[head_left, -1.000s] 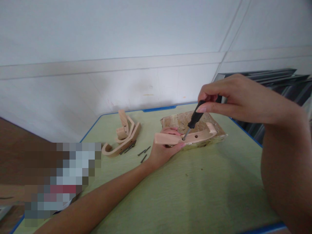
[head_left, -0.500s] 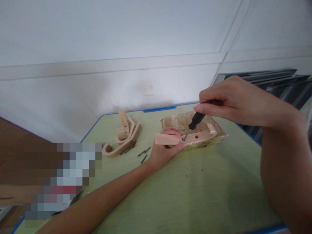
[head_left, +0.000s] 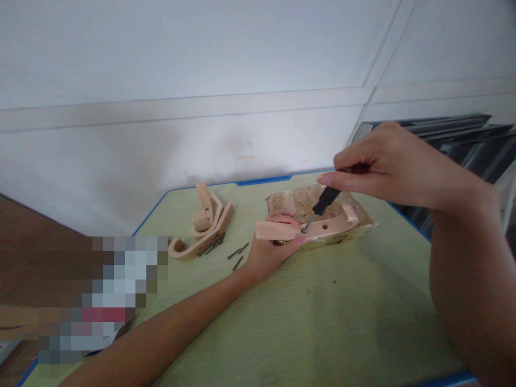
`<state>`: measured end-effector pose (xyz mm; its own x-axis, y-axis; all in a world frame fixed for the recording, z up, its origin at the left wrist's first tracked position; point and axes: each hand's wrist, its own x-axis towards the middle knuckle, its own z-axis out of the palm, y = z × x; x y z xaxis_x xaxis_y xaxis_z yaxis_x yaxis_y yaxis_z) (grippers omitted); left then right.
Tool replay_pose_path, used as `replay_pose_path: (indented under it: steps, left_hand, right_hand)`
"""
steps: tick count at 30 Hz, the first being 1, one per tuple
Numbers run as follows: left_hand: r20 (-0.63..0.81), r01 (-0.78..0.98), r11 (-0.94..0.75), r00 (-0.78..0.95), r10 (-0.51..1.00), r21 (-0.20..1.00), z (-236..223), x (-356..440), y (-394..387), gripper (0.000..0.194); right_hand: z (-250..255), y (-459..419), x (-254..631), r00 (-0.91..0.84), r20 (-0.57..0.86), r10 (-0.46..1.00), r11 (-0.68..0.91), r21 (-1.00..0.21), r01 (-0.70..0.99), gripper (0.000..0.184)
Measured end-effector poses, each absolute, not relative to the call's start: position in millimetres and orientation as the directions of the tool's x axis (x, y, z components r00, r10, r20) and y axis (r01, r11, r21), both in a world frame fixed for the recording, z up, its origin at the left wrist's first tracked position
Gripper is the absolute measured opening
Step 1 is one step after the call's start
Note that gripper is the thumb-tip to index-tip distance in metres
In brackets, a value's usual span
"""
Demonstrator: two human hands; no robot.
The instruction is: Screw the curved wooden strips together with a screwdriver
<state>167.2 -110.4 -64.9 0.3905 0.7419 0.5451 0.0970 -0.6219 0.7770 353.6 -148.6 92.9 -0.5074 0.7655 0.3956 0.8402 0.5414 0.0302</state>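
Observation:
A pale wooden hook point(head_left: 334, 228) with a bare hole in its shank lies along the near side of a brown block point(head_left: 292, 200) that looks wrapped in clear film. My left hand point(head_left: 270, 244) is closed around the hook's left part, thumb in front and fingers behind, pressing it to the block. My right hand point(head_left: 363, 166) grips the black handle of a screwdriver point(head_left: 322, 201) from above. The shaft slants down to the left, its tip at a screw point(head_left: 303, 231) in the hook's other hole, by my left thumb. How deep the screw sits is hard to tell.
More wooden hooks point(head_left: 209, 215) lie piled at the table's left, with several dark screws point(head_left: 212, 246) beside them and loose screws point(head_left: 237, 263) nearer my left wrist. A blurred-out item covers the left edge. Dark panels point(head_left: 475, 145) lean at the right; a white wall stands behind.
My right hand has turned slightly on the screwdriver handle, its thumb shifting left and its knuckles a little right. My left hand, the hook and the block stay put.

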Motion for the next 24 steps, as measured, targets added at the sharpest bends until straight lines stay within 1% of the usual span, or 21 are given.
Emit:
replay_pose_path:
  steps: [3,5,7,9,13,15,18,24]
  left_hand:
    - [0.552,0.097,-0.628,0.389,0.738,0.772,-65,167,-110,0.018]
    - [0.556,0.093,-0.633,0.392,0.733,0.769,-66,166,-109,0.018]
    - [0.552,0.088,-0.629,0.396,0.734,0.773,-66,166,-109,0.018]
    - [0.543,0.087,-0.62,0.398,0.739,0.78,-67,166,-109,0.018]
    - [0.529,0.079,-0.6,0.391,0.753,0.796,-68,165,-109,0.018]
    - [0.532,0.074,-0.601,0.389,0.752,0.796,-68,165,-109,0.019]
    - [0.537,0.079,-0.608,0.391,0.748,0.79,-68,165,-109,0.018]
    - [0.53,0.085,-0.603,0.391,0.753,0.793,-66,166,-110,0.018]
  right_hand:
    - [94,-149,353,-0.52,0.397,0.757,0.545,0.056,0.837,0.04]
    - [96,-149,353,-0.548,0.414,0.726,0.582,0.053,0.811,0.03]
    - [97,-151,352,-0.589,0.421,0.69,0.637,0.034,0.77,0.022]
    - [98,-154,352,-0.618,0.403,0.675,0.676,-0.004,0.737,0.017]
    - [101,-160,357,-0.641,0.325,0.695,0.698,-0.093,0.71,0.023]
    - [102,-162,360,-0.648,0.304,0.698,0.701,-0.103,0.706,0.025]
    - [102,-163,361,-0.646,0.315,0.695,0.7,-0.096,0.707,0.025]
    - [101,-161,358,-0.631,0.32,0.707,0.691,-0.123,0.712,0.025]
